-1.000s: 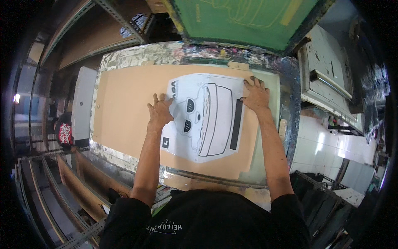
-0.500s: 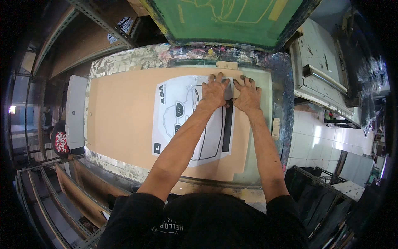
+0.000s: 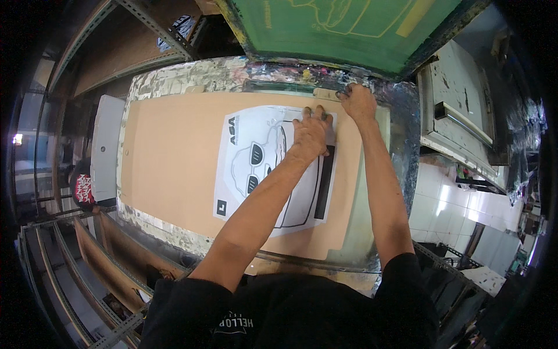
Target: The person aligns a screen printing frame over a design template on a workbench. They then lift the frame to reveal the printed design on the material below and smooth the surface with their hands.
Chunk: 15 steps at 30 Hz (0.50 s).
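A white cut panel printed with grey and black line art, including sunglasses shapes and a dark bar, lies flat on a tan board. Whether the panel is cloth or paper I cannot tell. My left hand rests on the panel's upper right part, its fingers spread and pressing down. Beyond the board's far right corner, my right hand has its fingers curled together beside a small tan strip at the table edge. What those fingers hold, if anything, is hidden.
A green printing screen in a dark frame stands tilted up at the far side. Paint crusts the table's rim. Shelving is at far left, wooden racks at near left, and a pale metal cabinet on the right.
My right hand has left the board beside the panel and moved away from me to the far edge, its fingers now curled. My left hand stays on the panel. The view has shifted slightly.
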### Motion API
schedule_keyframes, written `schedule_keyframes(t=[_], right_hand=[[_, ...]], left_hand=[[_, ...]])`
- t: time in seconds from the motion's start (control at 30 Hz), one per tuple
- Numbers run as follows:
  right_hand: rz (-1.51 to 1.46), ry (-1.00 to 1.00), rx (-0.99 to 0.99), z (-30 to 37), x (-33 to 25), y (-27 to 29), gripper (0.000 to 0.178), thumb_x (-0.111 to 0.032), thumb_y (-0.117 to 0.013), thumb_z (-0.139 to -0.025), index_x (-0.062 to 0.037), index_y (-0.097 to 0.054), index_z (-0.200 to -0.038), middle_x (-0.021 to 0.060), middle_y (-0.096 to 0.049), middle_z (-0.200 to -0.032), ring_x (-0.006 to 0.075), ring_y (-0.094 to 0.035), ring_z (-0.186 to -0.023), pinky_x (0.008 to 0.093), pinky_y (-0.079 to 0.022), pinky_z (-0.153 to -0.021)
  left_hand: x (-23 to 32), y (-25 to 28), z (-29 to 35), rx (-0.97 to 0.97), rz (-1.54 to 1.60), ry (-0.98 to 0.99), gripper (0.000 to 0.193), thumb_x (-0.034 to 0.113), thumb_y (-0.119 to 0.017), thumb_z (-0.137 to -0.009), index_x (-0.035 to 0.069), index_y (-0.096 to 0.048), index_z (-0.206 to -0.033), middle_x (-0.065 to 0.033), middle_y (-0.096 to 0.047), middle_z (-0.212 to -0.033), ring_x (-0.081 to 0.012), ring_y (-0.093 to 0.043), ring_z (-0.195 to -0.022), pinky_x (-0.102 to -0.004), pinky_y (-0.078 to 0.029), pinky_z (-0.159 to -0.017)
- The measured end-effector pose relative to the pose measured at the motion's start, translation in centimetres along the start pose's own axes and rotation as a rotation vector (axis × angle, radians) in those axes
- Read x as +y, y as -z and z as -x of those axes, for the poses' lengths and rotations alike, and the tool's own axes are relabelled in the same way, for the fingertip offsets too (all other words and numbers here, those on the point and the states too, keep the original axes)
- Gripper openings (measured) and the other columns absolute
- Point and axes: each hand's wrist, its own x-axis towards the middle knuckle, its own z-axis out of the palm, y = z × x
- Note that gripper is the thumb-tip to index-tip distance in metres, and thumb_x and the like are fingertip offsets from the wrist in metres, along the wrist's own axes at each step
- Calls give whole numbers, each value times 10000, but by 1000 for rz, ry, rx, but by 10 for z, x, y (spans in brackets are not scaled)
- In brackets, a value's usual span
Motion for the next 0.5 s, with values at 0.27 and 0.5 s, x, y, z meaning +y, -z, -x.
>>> schedule_keyframes(t=[0.27,0.5], right_hand=[[-121,-110,-79,-30,0,-16,239,-199,-698,-771,-6,-724,-908,245,-706,-1001,375,-691,-984,454,-541,-868],[-157,-107,-101,-44,11,-19,277,-189,-706,-718,11,-729,-908,252,-708,-1000,376,-688,-1005,437,-532,-881]], left_hand=[[-1,-5,0,8,-4,9,973,356,-930,-585,244,-460,-1430,-39,-345,-1491,-349,-346,-1402,-559,-443,-1032],[1,-6,-1,12,-7,6,980,361,-927,-592,242,-450,-1439,-46,-330,-1505,-356,-338,-1405,-567,-439,-1035]])
